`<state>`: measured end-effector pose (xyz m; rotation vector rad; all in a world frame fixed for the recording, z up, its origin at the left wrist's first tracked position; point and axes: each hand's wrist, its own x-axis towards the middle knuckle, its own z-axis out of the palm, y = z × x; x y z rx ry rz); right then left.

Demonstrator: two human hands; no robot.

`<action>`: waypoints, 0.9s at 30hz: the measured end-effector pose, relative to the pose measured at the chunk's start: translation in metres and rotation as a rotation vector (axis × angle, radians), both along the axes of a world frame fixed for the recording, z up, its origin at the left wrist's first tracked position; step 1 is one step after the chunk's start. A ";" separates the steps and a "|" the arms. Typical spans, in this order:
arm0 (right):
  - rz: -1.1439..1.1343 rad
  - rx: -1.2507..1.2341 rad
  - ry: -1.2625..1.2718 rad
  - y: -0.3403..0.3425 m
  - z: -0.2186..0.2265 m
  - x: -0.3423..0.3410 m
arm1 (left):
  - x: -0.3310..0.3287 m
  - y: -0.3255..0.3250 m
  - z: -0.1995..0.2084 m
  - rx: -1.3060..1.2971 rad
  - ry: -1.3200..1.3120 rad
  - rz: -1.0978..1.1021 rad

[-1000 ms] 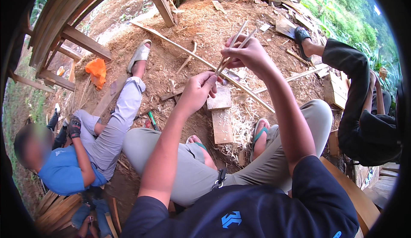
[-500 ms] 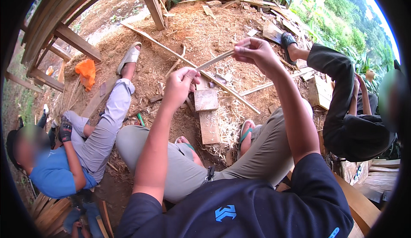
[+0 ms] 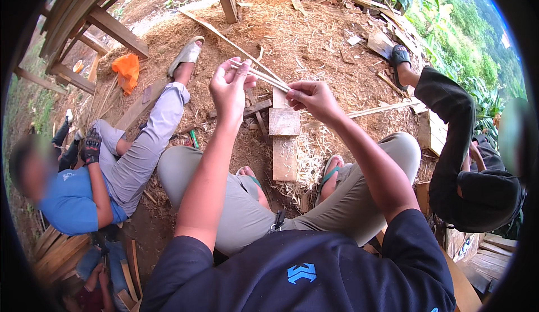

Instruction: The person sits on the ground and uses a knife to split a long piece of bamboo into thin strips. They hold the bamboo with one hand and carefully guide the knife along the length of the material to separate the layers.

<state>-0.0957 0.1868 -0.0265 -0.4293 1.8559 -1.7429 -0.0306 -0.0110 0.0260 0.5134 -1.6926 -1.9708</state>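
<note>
Thin pale wooden strips (image 3: 264, 78), which look like two lying nearly side by side, stretch between my hands above the ground. My left hand (image 3: 229, 90) pinches them near their upper left end, thumb against fingers. At the lower right end, my right hand (image 3: 315, 101) grips them between thumb and fingertips. The strips slope down toward the right. Below them a squared wood block (image 3: 284, 122) rests on a longer timber piece (image 3: 284, 160) between my feet.
Wood shavings (image 3: 311, 160) surround the timber. A long thin lath (image 3: 219, 34) lies on the ground ahead. Crossed dark wood pieces (image 3: 247, 109) lie left of the block. One person (image 3: 78, 194) sits at left, another (image 3: 477, 183) at right. An orange bag (image 3: 126, 72) lies far left.
My right hand has come down and my left hand has risen, so the strips now slope down to the right instead of up. Two strips now show apart. The view has shifted slightly.
</note>
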 end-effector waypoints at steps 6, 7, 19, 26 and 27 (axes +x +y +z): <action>0.077 -0.152 -0.081 -0.009 0.004 0.015 | 0.003 0.019 -0.020 -0.125 -0.108 -0.297; 0.100 -0.142 -0.093 -0.009 0.004 0.015 | 0.004 0.021 -0.023 -0.093 -0.096 -0.324; 0.143 -0.073 -0.012 -0.008 -0.003 0.020 | 0.003 0.019 -0.009 0.071 -0.151 -0.268; 0.059 -0.172 -0.204 -0.009 -0.002 0.022 | 0.002 0.023 -0.015 -0.028 -0.208 -0.280; 0.079 -0.171 -0.208 -0.007 -0.001 0.020 | 0.002 0.023 -0.014 -0.025 -0.210 -0.281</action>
